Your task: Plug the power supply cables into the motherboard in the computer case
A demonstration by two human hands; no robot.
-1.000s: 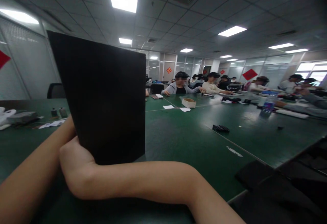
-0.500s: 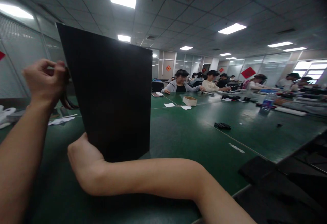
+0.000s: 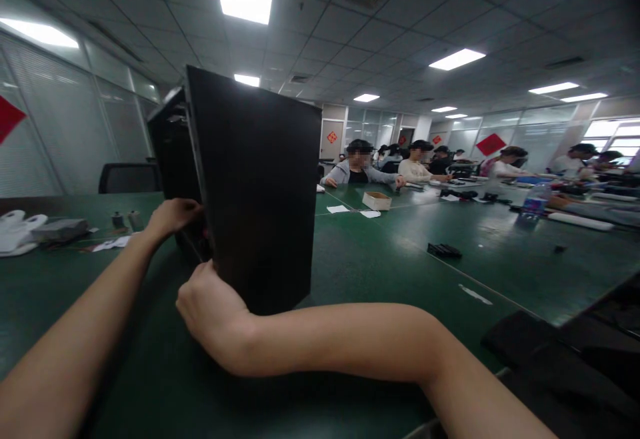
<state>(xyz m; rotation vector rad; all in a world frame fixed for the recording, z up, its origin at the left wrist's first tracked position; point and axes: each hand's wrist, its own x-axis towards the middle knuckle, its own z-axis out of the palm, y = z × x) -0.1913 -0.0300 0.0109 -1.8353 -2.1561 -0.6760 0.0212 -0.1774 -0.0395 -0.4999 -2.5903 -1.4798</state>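
A black computer case (image 3: 255, 192) stands upright on the green table (image 3: 360, 265), its large flat panel facing me and its open side to the left. My left hand (image 3: 175, 217) reaches to that opening with its fingers curled together. What they hold is hidden in the dark interior, where a small red spot shows near the fingertips. Lower down, my right hand (image 3: 213, 299) is closed at the near bottom edge of the case, its fingertips out of sight behind the edge. Whether it grips the case or a part inside cannot be made out.
Left on the table are a white plastic bag (image 3: 20, 231), a grey box (image 3: 61, 230) and paper (image 3: 111, 243). Ahead stand a small open box (image 3: 377, 201) and black parts (image 3: 444, 250). A bottle (image 3: 534, 204) stands right. Several people sit across the table.
My left hand has come down and right, from holding cables beside the case to its opening. The case appears farther right, with its open side now showing. My right hand stays at the lower edge.
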